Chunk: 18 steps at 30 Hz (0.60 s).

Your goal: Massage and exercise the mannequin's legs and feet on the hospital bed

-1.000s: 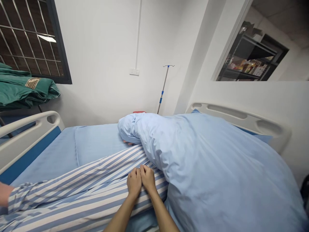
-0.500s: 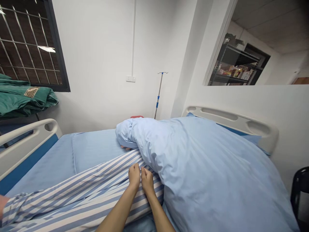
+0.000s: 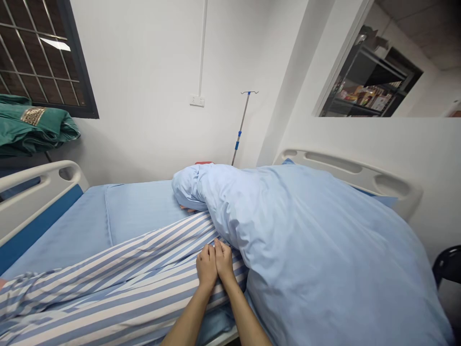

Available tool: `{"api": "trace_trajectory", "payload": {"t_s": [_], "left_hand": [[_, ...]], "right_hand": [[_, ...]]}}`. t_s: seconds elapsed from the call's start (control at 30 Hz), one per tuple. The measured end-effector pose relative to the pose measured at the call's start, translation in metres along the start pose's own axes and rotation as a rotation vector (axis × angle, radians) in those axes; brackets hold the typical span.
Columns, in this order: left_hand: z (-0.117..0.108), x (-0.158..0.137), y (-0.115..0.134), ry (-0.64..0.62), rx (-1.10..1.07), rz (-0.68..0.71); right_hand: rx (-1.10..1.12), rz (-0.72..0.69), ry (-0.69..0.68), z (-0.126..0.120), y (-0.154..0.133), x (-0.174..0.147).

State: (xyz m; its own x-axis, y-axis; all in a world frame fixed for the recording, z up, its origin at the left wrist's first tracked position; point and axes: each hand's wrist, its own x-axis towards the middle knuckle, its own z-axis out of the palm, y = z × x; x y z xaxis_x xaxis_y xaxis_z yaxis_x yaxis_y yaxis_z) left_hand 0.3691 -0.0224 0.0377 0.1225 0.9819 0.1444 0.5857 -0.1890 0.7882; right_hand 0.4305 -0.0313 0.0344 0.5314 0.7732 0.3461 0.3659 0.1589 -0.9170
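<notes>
As left hand (image 3: 207,265) and right hand (image 3: 224,261), fingers curled closed, meet over the striped trousers (image 3: 144,294), I record these on the bed (image 3: 140,202), long axis from quilt (image 3: 309,250) toward footboard (image 3: 43,228). Blue-and-white cloth is creased.

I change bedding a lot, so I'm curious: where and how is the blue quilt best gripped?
The quilt is probably best gathered by its puckered edge over the striped trousers, reaching in from the near side: raised folds there look loose enough to pinch, while the rest spreads broader and smoother.
</notes>
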Motion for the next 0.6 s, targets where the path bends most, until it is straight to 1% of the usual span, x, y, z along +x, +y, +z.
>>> {"api": "trace_trajectory", "payload": {"t_s": [0.1,0.2,0.33,0.43,0.5,0.6], "left_hand": [[0.0,0.0,-0.002,-0.015,-0.004,0.013],[0.002,-0.001,-0.004,-0.014,0.011,0.027],[0.002,-0.003,-0.004,-0.027,0.018,0.029],[-0.001,-0.003,0.0,-0.055,0.019,0.011],[-0.002,-0.004,0.002,-0.063,0.036,-0.003],[0.0,-0.004,0.002,-0.059,0.07,-0.011]], "right_hand": [[0.01,-0.013,-0.02,0.0,-0.002,0.001],[-0.052,-0.014,-0.048,-0.003,-0.007,0.006],[-0.217,-0.021,-0.108,-0.01,-0.025,0.021],[-0.231,-0.078,-0.132,-0.016,-0.037,0.03],[-0.188,-0.091,-0.133,-0.019,-0.035,0.031],[-0.155,-0.056,-0.113,-0.025,-0.019,0.025]]}}
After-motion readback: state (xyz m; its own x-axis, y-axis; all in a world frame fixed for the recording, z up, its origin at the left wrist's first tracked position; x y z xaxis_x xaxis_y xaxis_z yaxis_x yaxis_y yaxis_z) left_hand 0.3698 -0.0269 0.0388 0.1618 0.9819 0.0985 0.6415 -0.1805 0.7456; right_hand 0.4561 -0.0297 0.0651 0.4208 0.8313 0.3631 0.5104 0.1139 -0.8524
